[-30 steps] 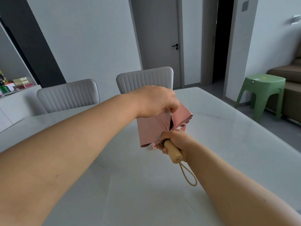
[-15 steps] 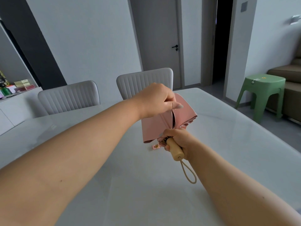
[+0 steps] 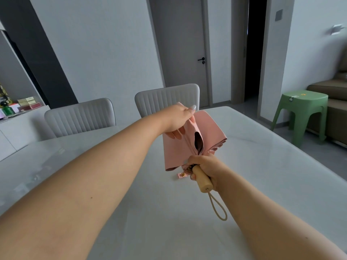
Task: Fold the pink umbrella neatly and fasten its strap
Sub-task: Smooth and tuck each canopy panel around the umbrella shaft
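So nearest the camera, lower middle of the frame, the beige wrist loop [image 3: 217,208] hangs off the end of the wooden handle [image 3: 202,178], and the right hand [image 3: 208,167] has its fingers wrapped round that handle, holding the pink umbrella [image 3: 195,139] up over the white desk [image 3: 272,166] rather than resting it there. The little pink strap [image 3: 181,175] with its snap dangles loose just left of the handle, so nothing's fastened yet. A bit further up, middle of the frame, the left hand [image 3: 178,119] is pinching the top edge of one canopy panel between thumb and fingers and drawing it out flat. The fabric is collapsed but baggy, with a dark gap showing between the folds. I'd call this the pleat-sorting stage, maybe a third of the way in. Next move probably wants each flap pulled straight and laid the same way round the shaft, then a tight roll while the right hand keeps the handle steady, and only then the strap goes round. Behind the desk there are two grey chairs [image 3: 167,98], a green stool [image 3: 302,109] at the right edge, and a closed door [image 3: 180,49] at the back
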`<state>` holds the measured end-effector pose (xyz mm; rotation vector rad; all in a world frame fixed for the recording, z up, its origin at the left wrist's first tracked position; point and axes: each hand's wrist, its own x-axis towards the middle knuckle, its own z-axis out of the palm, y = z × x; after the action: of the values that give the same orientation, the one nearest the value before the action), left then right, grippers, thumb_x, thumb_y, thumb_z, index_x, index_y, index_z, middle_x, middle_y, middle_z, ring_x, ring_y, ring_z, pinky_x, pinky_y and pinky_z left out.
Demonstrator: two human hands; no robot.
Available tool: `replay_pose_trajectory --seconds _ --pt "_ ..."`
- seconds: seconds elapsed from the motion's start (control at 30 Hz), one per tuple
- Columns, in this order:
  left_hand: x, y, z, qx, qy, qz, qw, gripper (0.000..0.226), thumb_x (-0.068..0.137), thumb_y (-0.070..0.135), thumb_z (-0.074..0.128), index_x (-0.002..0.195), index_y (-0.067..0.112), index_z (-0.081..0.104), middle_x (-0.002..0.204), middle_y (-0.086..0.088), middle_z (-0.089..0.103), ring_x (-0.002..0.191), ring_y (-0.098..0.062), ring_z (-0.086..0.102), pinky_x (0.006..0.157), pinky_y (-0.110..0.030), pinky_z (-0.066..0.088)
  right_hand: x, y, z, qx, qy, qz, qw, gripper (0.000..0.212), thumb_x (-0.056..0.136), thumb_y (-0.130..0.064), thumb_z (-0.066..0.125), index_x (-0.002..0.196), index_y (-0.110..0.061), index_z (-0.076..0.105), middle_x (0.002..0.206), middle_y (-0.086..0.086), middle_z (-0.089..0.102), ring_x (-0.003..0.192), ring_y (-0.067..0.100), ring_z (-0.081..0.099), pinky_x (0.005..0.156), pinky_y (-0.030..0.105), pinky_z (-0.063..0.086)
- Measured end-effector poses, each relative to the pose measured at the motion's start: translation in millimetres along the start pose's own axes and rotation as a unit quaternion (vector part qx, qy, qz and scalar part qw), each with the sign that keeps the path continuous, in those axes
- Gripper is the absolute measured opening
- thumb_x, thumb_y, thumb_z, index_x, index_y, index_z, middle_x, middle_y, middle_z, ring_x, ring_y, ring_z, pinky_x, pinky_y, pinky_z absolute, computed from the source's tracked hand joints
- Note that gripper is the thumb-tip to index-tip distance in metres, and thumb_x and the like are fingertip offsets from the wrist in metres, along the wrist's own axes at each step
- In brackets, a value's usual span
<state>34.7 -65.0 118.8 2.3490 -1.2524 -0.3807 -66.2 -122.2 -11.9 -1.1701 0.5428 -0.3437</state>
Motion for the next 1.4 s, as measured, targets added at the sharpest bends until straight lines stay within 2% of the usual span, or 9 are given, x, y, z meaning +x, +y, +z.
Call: replay_pose_trajectory --seconds 0.2,0.3,0.53,0.7,0.83,0.97,1.1,1.27,1.4 --pt "12.5 -22.3 -3.3 -0.127 0.116 -0.029 0.985 0.036 0.094 0.034 0.058 0.076 0.006 0.071 0.075 -0.012 0.070 0.064 -0.025 0.069 0.064 -0.032 0.060 0.2 -7.9 -1.9 0.033 -0.028 -0.016 0.999 0.019 0.077 0.006 0.065 0.094 0.001 0.057 0.084 0.019 0.060 0.054 0.022 0.056 0.040 0.024 0.045" --pt "11.8 -43.0 2.8 -0.215 0.150 -0.045 0.964 0.019 0.082 0.014 0.074 0.067 0.006 0.065 0.075 -0.012 0.071 0.065 -0.024 0.068 0.067 -0.034 0.060 -2.4 -10.0 -1.2 0.041 -0.044 -0.017 0.998 0.032 0.071 -0.010 0.080 0.094 0.000 0.059 0.082 0.016 0.059 0.057 0.021 0.059 0.040 0.023 0.045" --pt "-2.7 -68.6 23.9 -0.378 0.142 -0.019 0.915 0.023 0.085 -0.003 0.070 0.097 0.008 0.053 0.094 -0.012 0.061 0.085 -0.022 0.065 0.067 -0.031 0.058 -3.8 -13.8 -3.1 0.162 -0.079 -0.037 0.983 0.065 0.063 -0.058 0.068 0.100 -0.004 0.062 0.077 0.012 0.063 0.063 0.022 0.058 0.036 0.022 0.043" --pt "-7.1 -69.8 37.9 -0.411 0.119 -0.052 0.902 0.043 0.089 -0.001 0.066 0.126 0.007 0.044 0.107 -0.017 0.064 0.094 -0.029 0.067 0.070 -0.034 0.057 -4.5 -8.5 -4.7 0.120 -0.042 -0.063 0.990 0.031 0.085 -0.015 0.067 0.109 0.002 0.057 0.077 0.016 0.063 0.060 0.022 0.059 0.036 0.023 0.042" --pt "5.1 -55.5 10.9 -0.402 0.158 -0.070 0.899 0.020 0.095 0.021 0.057 0.111 0.009 0.059 0.095 -0.009 0.069 0.082 -0.023 0.066 0.065 -0.031 0.054 -7.4 -10.9 -3.6 0.067 -0.040 -0.100 0.992 0.016 0.085 -0.004 0.064 0.100 -0.003 0.056 0.072 0.013 0.061 0.057 0.020 0.058 0.039 0.024 0.044" --pt "29.0 -45.0 -11.8 -0.279 0.244 -0.134 0.919 0.073 0.087 0.067 0.045 0.124 0.007 0.059 0.114 -0.011 0.068 0.097 -0.030 0.068 0.079 -0.039 0.058 -8.9 -7.5 -0.1 0.000 -0.051 -0.109 0.993 0.025 0.077 -0.004 0.071 0.098 0.000 0.058 0.072 0.014 0.061 0.057 0.019 0.059 0.041 0.026 0.044" --pt "39.3 -56.8 -20.3 -0.129 0.355 -0.148 0.914 0.054 0.103 0.042 0.034 0.119 -0.003 0.059 0.122 -0.021 0.064 0.113 -0.040 0.059 0.092 -0.040 0.047 -11.7 -4.5 8.5 -0.006 -0.081 -0.115 0.990 0.030 0.069 -0.009 0.071 0.094 0.002 0.058 0.071 0.016 0.061 0.052 0.019 0.057 0.041 0.026 0.044" --pt "40.8 -67.5 -11.0 -0.154 0.374 -0.183 0.896 0.038 0.104 0.028 0.036 0.121 0.000 0.054 0.127 -0.019 0.061 0.118 -0.038 0.056 0.096 -0.041 0.044 -14.1 -4.3 8.7 0.013 -0.093 -0.099 0.991 0.008 0.083 0.001 0.062 0.089 0.002 0.058 0.069 0.016 0.061 0.046 0.016 0.056 0.040 0.025 0.043" --pt "24.7 -54.6 0.6 -0.122 0.459 -0.167 0.864 0.030 0.094 0.007 0.043 0.123 0.009 0.049 0.130 -0.012 0.053 0.122 -0.033 0.049 0.095 -0.040 0.041 -11.5 -0.4 5.7 -0.018 -0.066 -0.108 0.992 0.027 0.075 -0.006 0.071 0.099 0.000 0.059 0.070 0.012 0.064 0.058 0.020 0.060 0.043 0.027 0.046"
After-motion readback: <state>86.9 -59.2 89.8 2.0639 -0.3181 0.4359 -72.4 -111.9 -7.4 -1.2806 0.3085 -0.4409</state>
